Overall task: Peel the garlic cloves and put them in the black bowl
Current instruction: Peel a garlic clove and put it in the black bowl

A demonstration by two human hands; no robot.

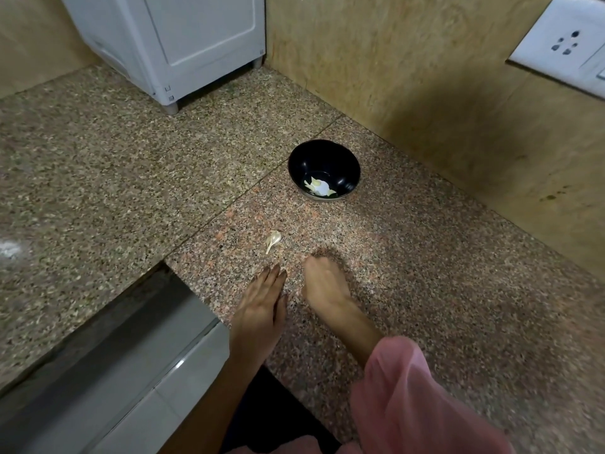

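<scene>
A black bowl [324,170] stands on the speckled granite counter [425,273] near the wall and holds a few pale garlic pieces at its bottom. One unpeeled garlic clove [273,240] lies on the counter in front of the bowl. My left hand [262,303] lies flat on the counter with straight fingers, its tips just short of the clove. My right hand [322,283] is beside it, fingers curled under and hidden from view; whether it holds anything cannot be seen.
A white appliance [183,44] stands on short legs at the back left. A tiled wall with a white socket plate [566,44] runs along the right. The counter's front edge drops to a white cabinet front [147,371] at lower left.
</scene>
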